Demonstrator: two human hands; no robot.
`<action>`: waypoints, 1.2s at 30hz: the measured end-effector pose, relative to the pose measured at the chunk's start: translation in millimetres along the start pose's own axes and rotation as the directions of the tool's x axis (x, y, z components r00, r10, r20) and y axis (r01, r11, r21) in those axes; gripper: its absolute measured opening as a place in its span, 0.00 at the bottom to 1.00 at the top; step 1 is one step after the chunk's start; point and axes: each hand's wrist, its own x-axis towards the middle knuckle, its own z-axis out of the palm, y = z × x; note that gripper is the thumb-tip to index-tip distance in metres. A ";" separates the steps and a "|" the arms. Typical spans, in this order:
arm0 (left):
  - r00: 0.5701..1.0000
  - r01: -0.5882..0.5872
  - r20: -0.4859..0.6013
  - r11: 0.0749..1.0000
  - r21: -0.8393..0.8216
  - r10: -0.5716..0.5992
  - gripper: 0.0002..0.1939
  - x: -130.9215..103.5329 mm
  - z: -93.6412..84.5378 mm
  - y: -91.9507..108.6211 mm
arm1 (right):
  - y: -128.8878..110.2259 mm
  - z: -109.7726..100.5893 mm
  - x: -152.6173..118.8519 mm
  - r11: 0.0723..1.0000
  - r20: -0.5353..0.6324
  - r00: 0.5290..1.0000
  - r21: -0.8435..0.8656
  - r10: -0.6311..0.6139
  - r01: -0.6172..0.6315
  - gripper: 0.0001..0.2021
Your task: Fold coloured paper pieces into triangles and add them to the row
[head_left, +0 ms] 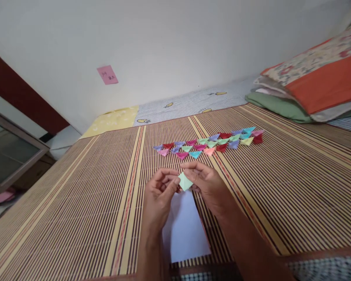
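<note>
White wall [169,43] w/ pink note [107,75]. Dark red strip [22,91] & framed glass [8,150] on L. Stripy mat [76,207] over checked cloth [190,102], bedding pile [324,88] on R.

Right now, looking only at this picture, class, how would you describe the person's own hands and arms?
The left hand and right hand are ungloved, with no ring visible. The left forearm and right forearm are bare, showing no sleeve, watch or bracelet.

Left hand [160,191] and right hand [207,183] pinch a small pale-green folded paper piece [185,182] near the far end of a white rectangular paper sheet [188,232]. Small multicoloured folded-paper triangles [200,147] sit in rows beyond, on a brown-striped mat [105,203].
</note>
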 end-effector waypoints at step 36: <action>0.999 -0.038 0.032 0.995 -0.092 0.041 0.07 0.5 -15.9 -3.4 | -18.0 -7.3 -10.4 0.923 0.120 0.970 -0.303 -0.211 0.238 0.07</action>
